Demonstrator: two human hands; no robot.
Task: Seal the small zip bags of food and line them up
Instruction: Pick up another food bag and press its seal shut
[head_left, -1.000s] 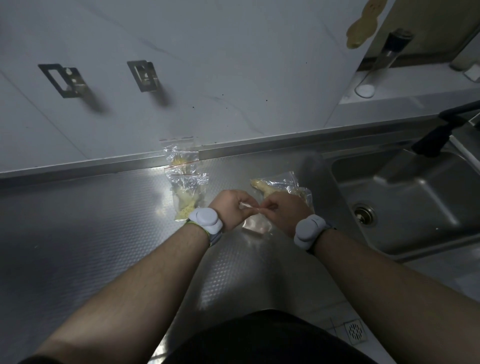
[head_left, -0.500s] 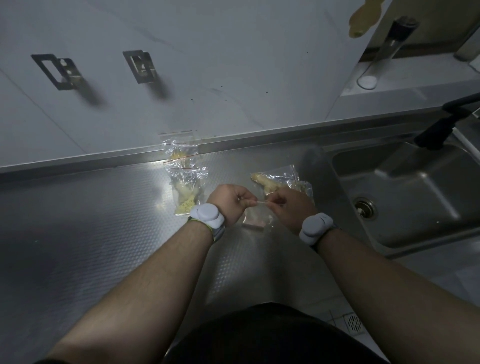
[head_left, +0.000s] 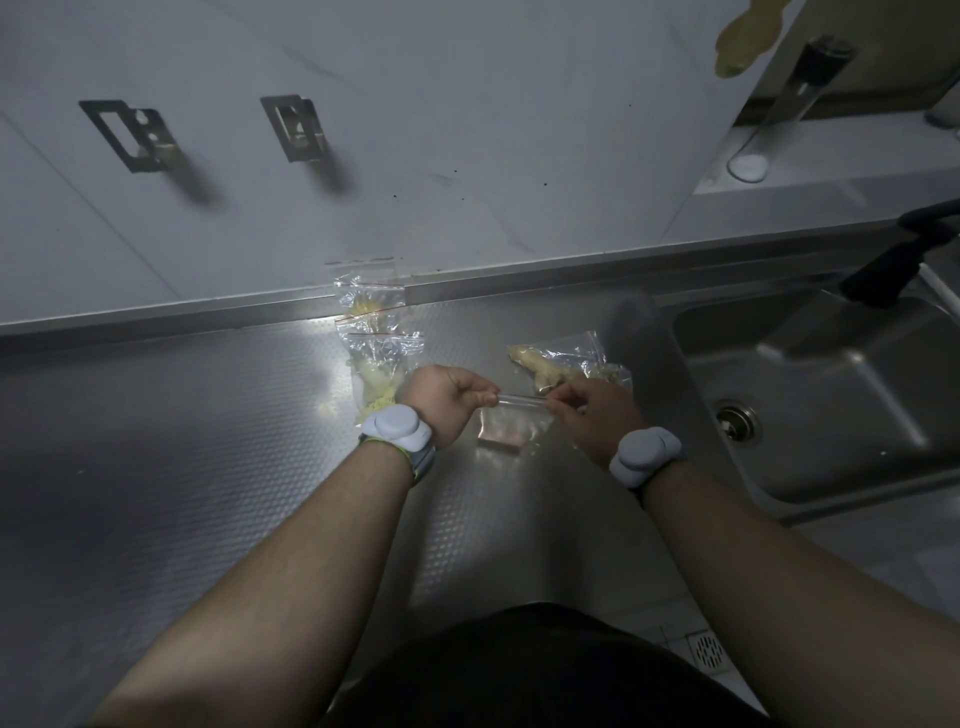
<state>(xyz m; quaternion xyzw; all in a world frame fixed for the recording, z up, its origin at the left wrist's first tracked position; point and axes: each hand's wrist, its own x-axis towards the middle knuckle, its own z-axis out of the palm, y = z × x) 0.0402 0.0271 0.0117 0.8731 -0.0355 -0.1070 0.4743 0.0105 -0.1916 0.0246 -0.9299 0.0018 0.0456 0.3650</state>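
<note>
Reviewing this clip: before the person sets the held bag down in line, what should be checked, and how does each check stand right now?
1. Left hand pinches the held bag at its zip strip: ok.
2. Right hand pinches the other end of the strip: ok.
3. Strip pressed closed along its full length: cannot tell.
4. Pinkish food sits low in the bag, away from the strip: ok.
5. Bare counter free near the two yellow-food bags: ok.
6. Ginger bag sealed: cannot tell.
</note>
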